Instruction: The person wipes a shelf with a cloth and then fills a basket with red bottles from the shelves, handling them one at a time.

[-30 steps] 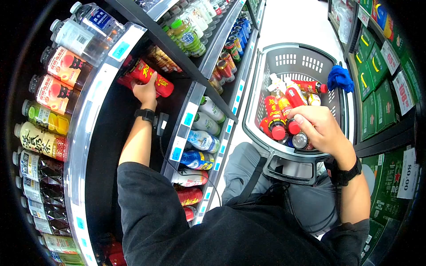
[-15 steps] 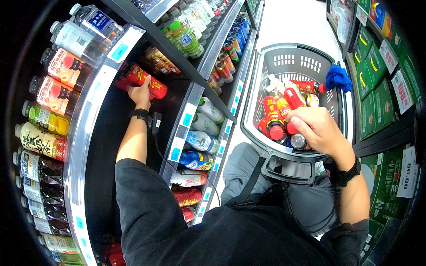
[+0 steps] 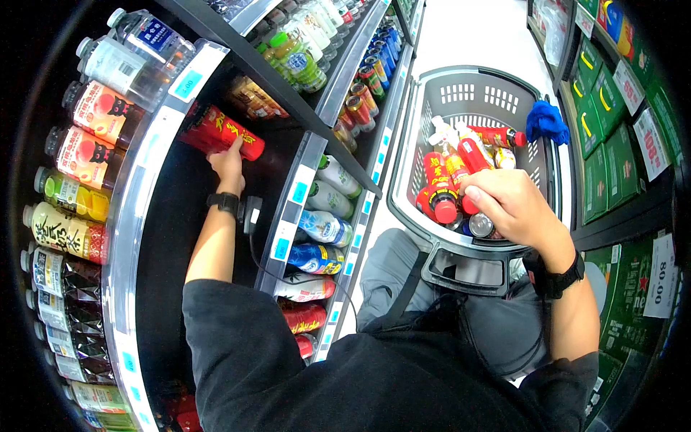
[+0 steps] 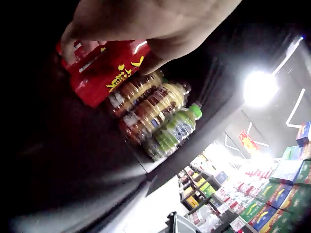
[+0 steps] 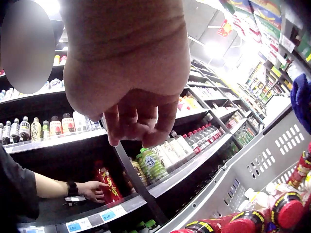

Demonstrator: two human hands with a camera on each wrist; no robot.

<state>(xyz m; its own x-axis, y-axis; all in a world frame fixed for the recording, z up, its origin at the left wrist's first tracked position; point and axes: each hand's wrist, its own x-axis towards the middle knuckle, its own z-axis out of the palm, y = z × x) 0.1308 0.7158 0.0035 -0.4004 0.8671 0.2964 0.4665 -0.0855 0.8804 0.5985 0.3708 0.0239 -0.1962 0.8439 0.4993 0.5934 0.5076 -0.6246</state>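
A red bottle with yellow lettering (image 3: 216,133) lies in the grip of my left hand (image 3: 229,169), inside the dark shelf bay on the left. In the left wrist view the fingers wrap over the red bottle (image 4: 104,77), beside brown-labelled bottles (image 4: 150,111). My right hand (image 3: 507,209) hangs over the near side of the grey basket (image 3: 461,78). Its fingers (image 5: 148,119) are loosely curled in the right wrist view, with nothing in them. Below it in the basket lie several red bottles (image 3: 437,169) and a can (image 3: 481,225).
Bottles line the upper left shelf (image 3: 155,129). Lower down, a shelf of mixed bottles (image 3: 317,258) stands between me and the bay. A blue cloth (image 3: 547,122) hangs on the basket's right rim. Green cartons (image 3: 608,162) are stacked along the right side.
My left hand and the red bottle have shifted slightly left and down within the bay. The right hand stays over the basket, its pose nearly the same.
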